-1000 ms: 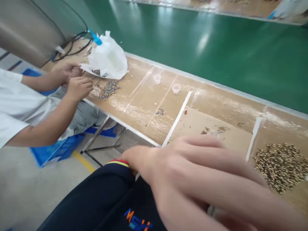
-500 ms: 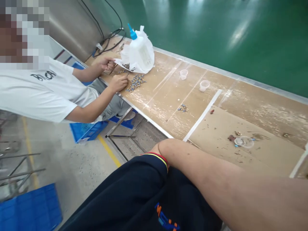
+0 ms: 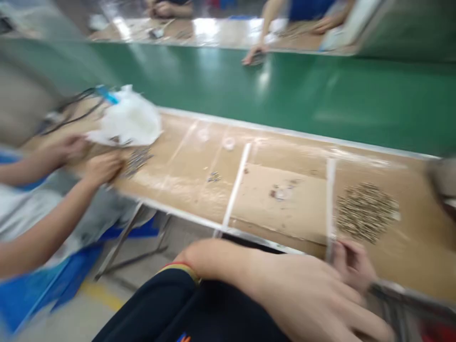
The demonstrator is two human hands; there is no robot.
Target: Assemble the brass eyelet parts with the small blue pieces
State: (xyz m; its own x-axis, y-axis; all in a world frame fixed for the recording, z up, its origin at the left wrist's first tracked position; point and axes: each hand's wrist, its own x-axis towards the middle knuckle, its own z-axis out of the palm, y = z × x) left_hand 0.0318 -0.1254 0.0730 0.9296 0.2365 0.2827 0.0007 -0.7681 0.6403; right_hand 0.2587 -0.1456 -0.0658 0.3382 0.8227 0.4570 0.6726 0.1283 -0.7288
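My left hand (image 3: 317, 294) reaches across the bottom of the view, back of the hand up. Motion blurs its fingers, and I cannot see anything held. Just beyond it, at the bench's front edge, is my right hand (image 3: 352, 263), its fingers curled in. Whatever those fingers hold, if anything, is hidden. Near the right hand, a heap of small brass-coloured pieces (image 3: 366, 211) lies on the bench, right of a white strip (image 3: 331, 190).
Cardboard (image 3: 285, 218) with a small blurred cluster covers the middle bench section. To the left, a co-worker's hands (image 3: 103, 166) are beside small parts (image 3: 138, 160) and a white bag (image 3: 131, 118). Beyond the green surface (image 3: 213, 80), other people's hands (image 3: 256, 53) show.
The view has swung right and up, bringing both my hands, the brass-coloured heap and the people opposite into sight. Earlier only my left arm showed. The co-worker's hands stay near the white bag.
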